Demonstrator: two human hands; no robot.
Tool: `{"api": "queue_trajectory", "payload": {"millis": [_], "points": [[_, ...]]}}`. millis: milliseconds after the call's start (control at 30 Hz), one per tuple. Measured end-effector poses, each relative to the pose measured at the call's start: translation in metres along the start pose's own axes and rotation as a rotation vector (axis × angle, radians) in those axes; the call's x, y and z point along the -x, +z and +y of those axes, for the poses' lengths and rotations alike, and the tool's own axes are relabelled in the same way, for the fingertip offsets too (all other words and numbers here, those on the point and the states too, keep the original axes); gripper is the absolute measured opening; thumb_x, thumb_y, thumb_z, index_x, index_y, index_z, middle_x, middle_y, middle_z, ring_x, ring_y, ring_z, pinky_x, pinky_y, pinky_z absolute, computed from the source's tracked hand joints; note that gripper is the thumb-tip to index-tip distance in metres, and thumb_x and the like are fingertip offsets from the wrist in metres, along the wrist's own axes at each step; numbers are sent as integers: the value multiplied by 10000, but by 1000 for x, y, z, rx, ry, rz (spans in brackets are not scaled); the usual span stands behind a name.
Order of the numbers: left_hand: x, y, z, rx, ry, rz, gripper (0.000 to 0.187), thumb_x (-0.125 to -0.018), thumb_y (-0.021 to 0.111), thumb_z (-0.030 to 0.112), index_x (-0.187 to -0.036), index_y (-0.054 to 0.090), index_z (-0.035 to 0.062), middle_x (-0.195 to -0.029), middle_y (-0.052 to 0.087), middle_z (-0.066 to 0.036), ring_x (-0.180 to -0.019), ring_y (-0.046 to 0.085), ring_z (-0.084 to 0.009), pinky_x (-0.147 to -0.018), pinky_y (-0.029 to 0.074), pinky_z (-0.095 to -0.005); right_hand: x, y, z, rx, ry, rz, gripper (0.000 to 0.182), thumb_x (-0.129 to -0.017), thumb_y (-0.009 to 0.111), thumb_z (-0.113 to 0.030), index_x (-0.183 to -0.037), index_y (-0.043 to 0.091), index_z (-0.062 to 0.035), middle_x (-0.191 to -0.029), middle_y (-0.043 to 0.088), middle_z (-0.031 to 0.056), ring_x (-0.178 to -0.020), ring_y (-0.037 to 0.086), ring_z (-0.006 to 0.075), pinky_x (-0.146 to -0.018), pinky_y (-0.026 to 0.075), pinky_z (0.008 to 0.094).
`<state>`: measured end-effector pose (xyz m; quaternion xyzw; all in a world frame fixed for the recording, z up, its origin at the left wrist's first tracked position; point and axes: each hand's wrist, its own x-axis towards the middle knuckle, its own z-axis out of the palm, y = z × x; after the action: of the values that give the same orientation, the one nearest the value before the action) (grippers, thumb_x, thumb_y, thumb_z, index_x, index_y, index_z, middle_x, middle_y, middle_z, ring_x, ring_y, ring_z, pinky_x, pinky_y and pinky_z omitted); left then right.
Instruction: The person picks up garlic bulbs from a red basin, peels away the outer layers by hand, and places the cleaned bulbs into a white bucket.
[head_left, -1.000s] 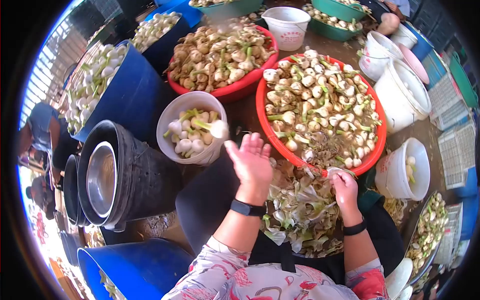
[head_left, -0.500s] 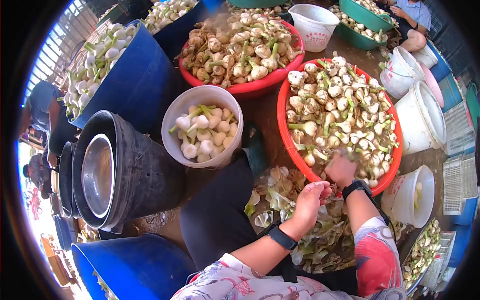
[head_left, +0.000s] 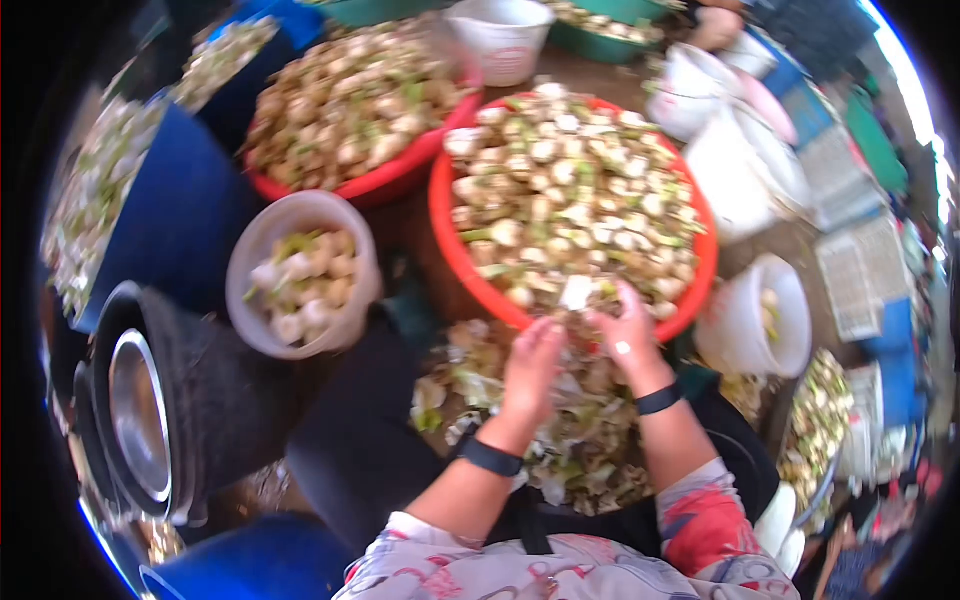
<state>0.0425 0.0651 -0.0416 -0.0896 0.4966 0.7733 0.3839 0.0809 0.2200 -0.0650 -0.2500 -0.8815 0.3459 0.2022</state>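
Observation:
My left hand [head_left: 535, 365] is closed, its fingertips pinched together at the near rim of the red tub [head_left: 437, 215]; blur hides what they hold. Beside it, my right hand [head_left: 626, 330] curls round a pale garlic bulb [head_left: 576, 293], which is smeared by motion. Many garlic bulbs [head_left: 575, 190] with short green stems fill the tub, some soiled and some white. Beneath my wrists lies a heap of garlic skins and leaves [head_left: 590, 450]. To the left, a white bucket [head_left: 240, 265] holds cleaner, peeled bulbs [head_left: 305, 280].
Another red tub [head_left: 395, 180] of garlic stands at the back left. Blue bins [head_left: 180, 220] and stacked black buckets [head_left: 230, 390] line the left. White buckets [head_left: 790, 320], crates [head_left: 850, 270] and more garlic [head_left: 815, 415] are on the right.
The view has swung right, so the tubs appear further left. My right hand has come back from inside the red tub to its near rim, beside my left hand, with a bulb.

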Motion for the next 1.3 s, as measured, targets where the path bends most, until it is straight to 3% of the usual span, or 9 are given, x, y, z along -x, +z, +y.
{"api": "queue_trajectory", "payload": {"millis": [400,567,733,833,933,1000,1100,1233,1300], "points": [[33,19,7,286,-26,-529,248,-808,557,137,-1041,488,92,-915,568,-15,-797,531,-116,-626,420,-236,75,-66,-52,-675,139,52,200,-709,541,74,-895,553,1,-866,565,43,-770,543,92,-679,453,222],[17,7,-1,542,-148,-421,331,-862,409,359,-1006,516,81,-919,576,-86,-811,549,-210,-583,438,-301,81,-74,-56,-935,168,-8,199,-710,525,82,-886,532,-12,-863,541,37,-756,536,95,-675,452,218],[13,-3,20,272,101,-343,362,-773,512,157,-1113,445,49,-988,532,-84,-828,535,-177,-634,427,-252,70,-72,-8,-1656,412,-125,262,-736,482,4,-994,516,-32,-894,575,124,-823,581,225,-695,482,321],[12,1,17,-177,346,-292,440,-708,505,13,-1137,409,24,-1001,511,-77,-842,528,-168,-700,428,-241,93,-50,0,395,23,-415,300,-753,533,-165,-1013,544,-16,-805,598,189,-767,579,296,-704,459,351],[18,5,16,-552,496,-295,473,-656,439,-83,-1119,402,5,-1009,492,-88,-891,517,-185,-793,414,-258,74,-55,-33,-67,135,-77,261,-785,535,-237,-897,583,-7,-727,594,173,-665,562,334,-635,454,360],[22,12,16,-963,972,-394,529,-600,446,-106,-1118,404,-5,-1026,469,-146,-991,459,-280,-897,352,-336,62,-65,-41,-210,379,-260,272,-812,533,-278,-835,598,-14,-660,583,117,-576,557,249,-550,437,322],[33,20,10,-923,876,-487,613,-570,438,-112,-1169,380,1,-1087,424,-176,-1061,408,-314,-939,309,-359,61,-76,-56,-746,389,-519,272,-830,525,-270,-830,591,-5,-614,535,0,-548,498,56,-505,405,213],[39,14,1,-520,643,-494,547,-734,494,68,-1240,303,-16,-1150,403,-139,-1086,403,-231,-932,317,-337,76,-77,-63,-937,452,-367,252,-824,528,-239,-836,584,7,-605,547,39,-534,508,92,-509,411,241],[50,21,-1,-521,691,-426,510,-861,427,309,-1220,321,-37,-1127,438,-126,-1039,442,-200,-905,342,-320,82,-83,-78,-545,139,-239,229,-818,524,-206,-841,577,15,-591,542,84,-532,517,123,-514,417,275]]}}
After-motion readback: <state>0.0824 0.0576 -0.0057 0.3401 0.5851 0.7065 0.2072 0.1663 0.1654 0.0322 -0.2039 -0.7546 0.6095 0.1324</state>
